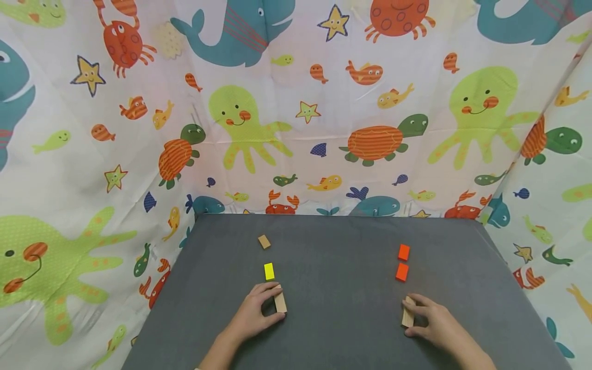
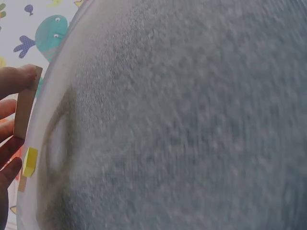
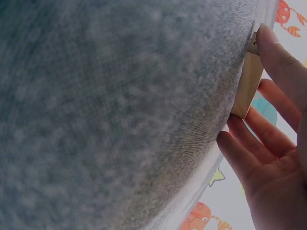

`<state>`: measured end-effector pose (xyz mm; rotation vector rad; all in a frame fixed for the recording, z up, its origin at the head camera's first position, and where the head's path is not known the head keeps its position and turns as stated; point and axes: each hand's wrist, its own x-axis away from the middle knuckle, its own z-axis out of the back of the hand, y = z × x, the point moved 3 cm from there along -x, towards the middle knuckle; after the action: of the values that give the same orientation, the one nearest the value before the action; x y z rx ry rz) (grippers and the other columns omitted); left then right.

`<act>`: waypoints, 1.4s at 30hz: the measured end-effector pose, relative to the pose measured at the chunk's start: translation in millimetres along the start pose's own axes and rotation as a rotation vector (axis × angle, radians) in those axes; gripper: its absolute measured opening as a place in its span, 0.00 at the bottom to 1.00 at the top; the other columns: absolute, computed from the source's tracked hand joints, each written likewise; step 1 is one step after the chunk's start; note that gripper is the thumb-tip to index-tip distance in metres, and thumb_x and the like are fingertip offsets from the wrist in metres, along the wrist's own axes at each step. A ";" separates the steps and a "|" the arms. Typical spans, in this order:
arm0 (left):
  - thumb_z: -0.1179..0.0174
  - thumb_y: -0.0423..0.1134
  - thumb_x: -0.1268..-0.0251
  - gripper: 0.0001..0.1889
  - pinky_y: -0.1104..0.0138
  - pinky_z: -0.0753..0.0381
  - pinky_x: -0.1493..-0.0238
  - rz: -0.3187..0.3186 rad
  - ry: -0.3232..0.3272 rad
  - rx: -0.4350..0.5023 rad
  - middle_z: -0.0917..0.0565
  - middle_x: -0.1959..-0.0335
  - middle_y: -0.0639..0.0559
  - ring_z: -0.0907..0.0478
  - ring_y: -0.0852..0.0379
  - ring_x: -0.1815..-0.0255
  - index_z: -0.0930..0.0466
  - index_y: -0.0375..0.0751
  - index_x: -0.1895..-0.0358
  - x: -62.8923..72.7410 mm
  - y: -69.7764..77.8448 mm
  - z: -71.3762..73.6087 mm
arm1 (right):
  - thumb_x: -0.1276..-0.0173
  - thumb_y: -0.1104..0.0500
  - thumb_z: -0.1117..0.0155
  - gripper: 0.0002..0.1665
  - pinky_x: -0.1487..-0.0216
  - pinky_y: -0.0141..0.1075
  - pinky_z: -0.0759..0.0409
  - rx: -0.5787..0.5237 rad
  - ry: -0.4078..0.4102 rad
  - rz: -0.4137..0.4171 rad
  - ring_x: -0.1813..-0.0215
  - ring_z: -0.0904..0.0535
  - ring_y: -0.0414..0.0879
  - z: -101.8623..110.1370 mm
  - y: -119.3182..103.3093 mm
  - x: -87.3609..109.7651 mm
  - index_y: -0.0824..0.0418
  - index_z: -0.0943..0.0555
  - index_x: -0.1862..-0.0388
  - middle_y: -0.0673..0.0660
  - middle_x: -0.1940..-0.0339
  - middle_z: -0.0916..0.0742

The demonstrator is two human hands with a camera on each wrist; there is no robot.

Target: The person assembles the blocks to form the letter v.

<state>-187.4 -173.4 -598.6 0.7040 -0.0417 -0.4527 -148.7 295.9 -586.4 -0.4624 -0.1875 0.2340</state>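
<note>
My left hand [image 1: 254,310] pinches a plain wooden block [image 1: 280,302] lengthwise, thumb at the near end and fingertips at the far end. In the left wrist view that wooden block [image 2: 25,105] appears raised, with a shadow on the cloth. Just beyond this hand lies a yellow block [image 1: 269,271]. On the other side my right hand [image 1: 438,322] pinches a second plain wooden block [image 1: 407,314] the same way. The right wrist view shows this block [image 3: 249,84] close to the cloth; whether it touches is unclear.
Two orange-red blocks [image 1: 402,272] lie beyond the right hand, one behind the other. A small tan block [image 1: 264,241] lies behind the yellow one. Grey cloth [image 1: 335,308] covers the table. A curtain [image 1: 273,123] printed with sea animals hangs behind and at both sides.
</note>
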 end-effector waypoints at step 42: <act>0.27 0.54 0.42 0.32 0.51 0.24 0.37 -0.059 0.120 -0.036 0.22 0.36 0.50 0.28 0.50 0.35 0.20 0.42 0.37 -52.0 58.5 -52.1 | 0.56 0.38 0.19 0.47 0.40 0.61 0.24 -0.017 -0.039 -0.075 0.35 0.23 0.65 -1.7 2.6 -0.7 0.55 0.18 0.36 0.64 0.33 0.21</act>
<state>-201.9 -80.6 -595.5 0.6974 0.1003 -0.4661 -149.5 297.3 -589.2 -0.4668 -0.2451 0.1682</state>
